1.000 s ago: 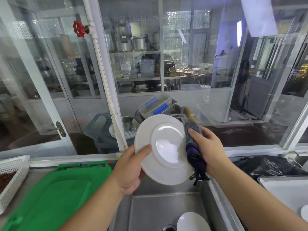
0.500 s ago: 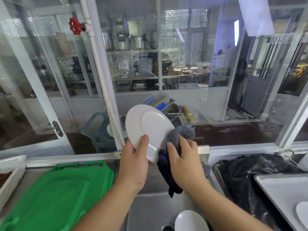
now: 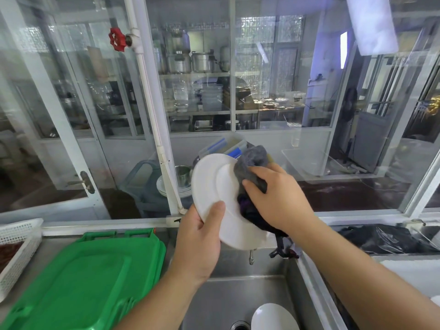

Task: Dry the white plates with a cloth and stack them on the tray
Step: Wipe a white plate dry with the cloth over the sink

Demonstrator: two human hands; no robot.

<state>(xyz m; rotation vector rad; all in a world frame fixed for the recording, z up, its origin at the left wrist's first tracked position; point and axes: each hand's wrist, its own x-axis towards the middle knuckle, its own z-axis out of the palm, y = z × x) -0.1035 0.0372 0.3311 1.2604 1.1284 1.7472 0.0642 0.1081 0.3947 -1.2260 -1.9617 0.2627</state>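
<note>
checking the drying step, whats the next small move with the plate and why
Probably keep sweeping the grey cloth round the white plate. The right hand presses the cloth on only the plate's right part, the left hand pinches the lower rim, and the plate is held above the sink, not over the green tray.

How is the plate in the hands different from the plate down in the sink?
The held plate is up in the air, tilted on edge; the sink plate lies low by the drain. The held plate is gripped by the left hand and rubbed with the cloth; the sink plate is untouched. Both are white and round.
</note>
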